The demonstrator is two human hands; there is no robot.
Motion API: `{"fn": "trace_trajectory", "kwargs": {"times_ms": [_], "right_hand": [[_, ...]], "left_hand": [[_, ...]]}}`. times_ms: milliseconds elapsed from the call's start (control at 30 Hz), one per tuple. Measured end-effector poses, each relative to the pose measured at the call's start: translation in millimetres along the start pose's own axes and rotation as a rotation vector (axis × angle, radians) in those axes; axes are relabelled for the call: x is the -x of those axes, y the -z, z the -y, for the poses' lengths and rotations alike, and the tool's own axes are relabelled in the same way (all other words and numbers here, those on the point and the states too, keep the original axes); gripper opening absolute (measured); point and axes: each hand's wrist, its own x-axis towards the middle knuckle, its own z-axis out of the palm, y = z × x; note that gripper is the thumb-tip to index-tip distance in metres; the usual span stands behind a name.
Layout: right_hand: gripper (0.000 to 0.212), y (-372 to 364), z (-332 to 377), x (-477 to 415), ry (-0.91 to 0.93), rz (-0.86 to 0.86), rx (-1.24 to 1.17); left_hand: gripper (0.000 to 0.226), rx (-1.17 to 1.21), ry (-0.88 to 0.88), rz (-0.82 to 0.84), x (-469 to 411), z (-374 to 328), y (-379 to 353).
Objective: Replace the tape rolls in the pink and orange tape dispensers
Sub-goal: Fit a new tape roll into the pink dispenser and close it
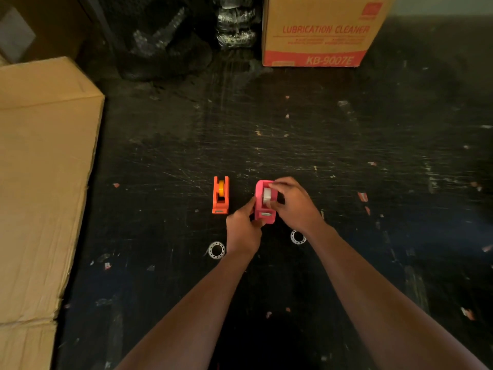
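Note:
The pink tape dispenser (pixel 260 202) stands on the black scratched surface with a white tape roll (pixel 266 196) seated in its cradle. My left hand (pixel 244 228) grips the dispenser's near left side. My right hand (pixel 293 204) comes in from the right, its fingers pinching the tape roll's top. The orange tape dispenser (pixel 221 195) stands alone to the left with an orange-cored roll inside. Two white empty-looking tape rings lie flat: one (pixel 216 250) beside my left wrist, one (pixel 298 237) partly under my right wrist.
A large plain cardboard box (pixel 45 169) fills the left side. A printed "Lubrication Cleaner" carton (pixel 320 30) stands at the back, with black wrapped bundles (pixel 234 25) beside it. Small paper scraps dot the surface.

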Motion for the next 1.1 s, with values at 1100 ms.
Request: {"fn": "trace_trajectory", "kwargs": {"times_ms": [1100], "right_hand": [[0.034, -1, -12, -4, 0.026, -0.087, -0.159]], "left_hand": [[0.013, -0.157, 0.117, -0.181, -9, -24, -4]]}}
